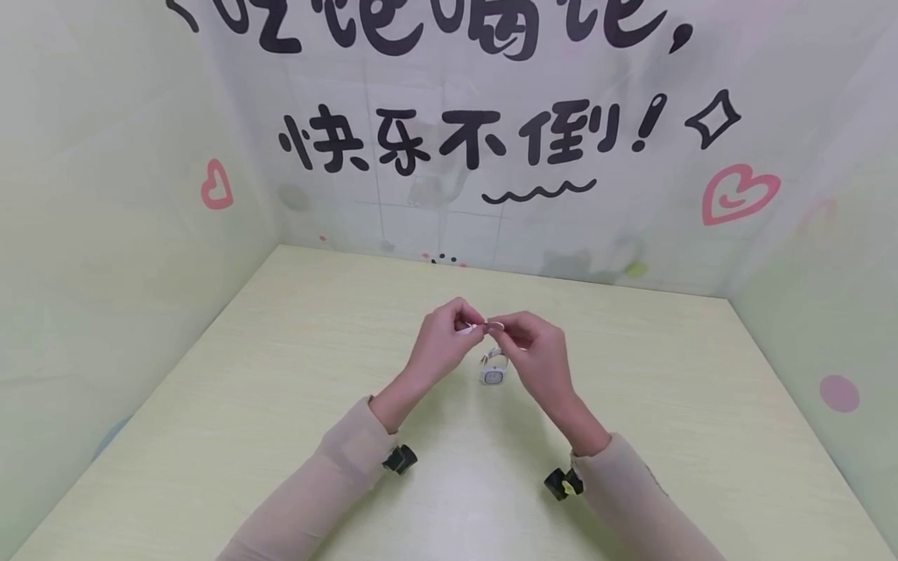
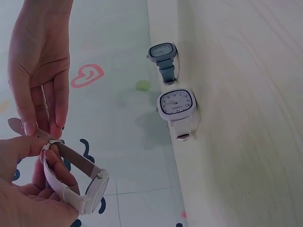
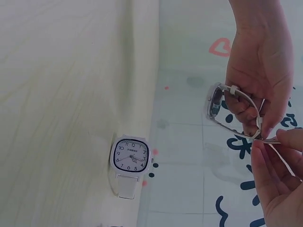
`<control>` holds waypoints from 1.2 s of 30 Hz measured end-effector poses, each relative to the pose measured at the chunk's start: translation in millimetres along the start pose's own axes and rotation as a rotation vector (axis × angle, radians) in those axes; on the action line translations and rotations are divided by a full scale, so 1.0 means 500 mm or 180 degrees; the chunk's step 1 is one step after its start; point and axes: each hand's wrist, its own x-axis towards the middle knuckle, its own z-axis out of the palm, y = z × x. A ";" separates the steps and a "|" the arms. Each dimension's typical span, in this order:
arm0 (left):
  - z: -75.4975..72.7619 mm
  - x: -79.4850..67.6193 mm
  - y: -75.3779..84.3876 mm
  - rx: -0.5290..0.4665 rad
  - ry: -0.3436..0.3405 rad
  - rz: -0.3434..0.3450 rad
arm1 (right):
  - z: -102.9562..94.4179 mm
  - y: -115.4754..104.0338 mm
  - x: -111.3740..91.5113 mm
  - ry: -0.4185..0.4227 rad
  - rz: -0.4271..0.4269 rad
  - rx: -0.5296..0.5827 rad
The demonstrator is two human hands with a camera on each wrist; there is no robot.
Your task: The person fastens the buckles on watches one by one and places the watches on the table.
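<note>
Both hands are raised together above the table, fingertips nearly meeting. My left hand [image 1: 440,341] pinches a white-strapped wristwatch [image 2: 66,194] near its metal buckle. With thumb and fingers, my right hand [image 1: 543,354] grips the strap's free end, which passes the buckle. The strap forms a loop, and the watch case [image 3: 215,103] hangs at its far side, dial turned away. A second white wristwatch [image 2: 177,103] sits on the table, beside a blue-grey wristwatch [image 2: 163,52]. Just below the hands, the head view shows a white watch [image 1: 494,376]; I cannot tell which one.
The pale table [image 1: 295,351] meets a printed back wall [image 1: 414,210] along its far edge, with side walls left and right. Small black devices [image 1: 401,459] are strapped at both wrists, below the sleeve cuffs.
</note>
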 end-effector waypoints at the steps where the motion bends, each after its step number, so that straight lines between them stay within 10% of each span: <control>1: 0.000 0.000 0.000 0.0006 -0.0028 -0.0003 | -0.001 -0.001 0.001 0.0018 0.0001 -0.0001; 25: -0.018 -0.005 0.004 0.0318 -0.0349 0.0244 | -0.014 0.016 0.003 -0.0160 -0.0260 0.0063; 36: -0.029 0.002 -0.004 -0.0551 -0.0762 -0.0017 | -0.018 0.024 0.004 0.0154 -0.0803 0.0361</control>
